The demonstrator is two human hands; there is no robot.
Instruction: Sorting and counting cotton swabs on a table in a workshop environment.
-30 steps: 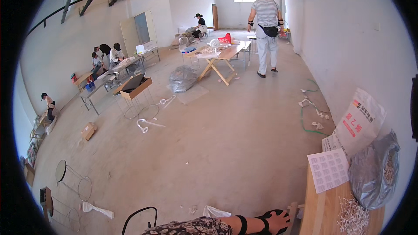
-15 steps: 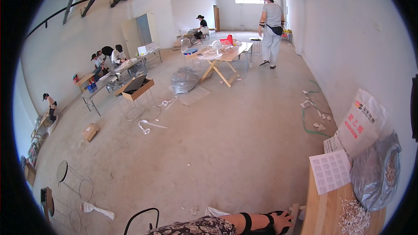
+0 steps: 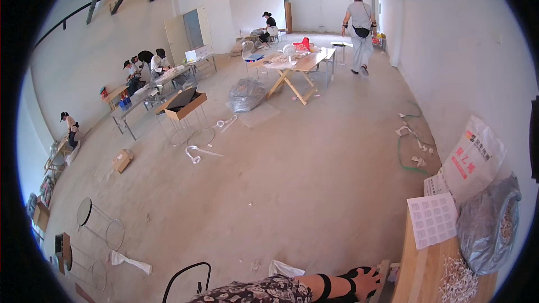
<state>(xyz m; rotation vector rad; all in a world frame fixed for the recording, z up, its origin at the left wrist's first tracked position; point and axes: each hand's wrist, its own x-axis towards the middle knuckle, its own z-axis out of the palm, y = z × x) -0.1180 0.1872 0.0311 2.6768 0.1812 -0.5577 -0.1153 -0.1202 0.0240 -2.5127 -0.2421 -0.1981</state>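
Observation:
My left arm, in a dark patterned sleeve [image 3: 258, 292], reaches from the lower edge toward the right. Black straps circle the forearm and the hand. My left hand [image 3: 366, 283] is beside the wooden bar [image 3: 384, 281] at the left of a light wooden table [image 3: 418, 278]; its fingers look apart, and their tips are partly hidden. No held thing shows in it. On the table lie a pile of thin white sticks [image 3: 457, 281], a printed white sheet [image 3: 432, 220] and a grey plastic bag [image 3: 488, 227] with more sticks inside. My right hand is out of sight.
A white woven sack [image 3: 474, 160] leans by the right wall. Round stools [image 3: 84, 211] stand at the left, and a cardboard box [image 3: 122, 160] lies on the floor. Farther off are a folding table [image 3: 306, 63], a grey bag [image 3: 246, 94] and several people. One person [image 3: 359, 19] walks away.
The whole scene has shifted slightly right in the picture. The walking person at the back has moved farther away. My left hand stays by the wooden bar.

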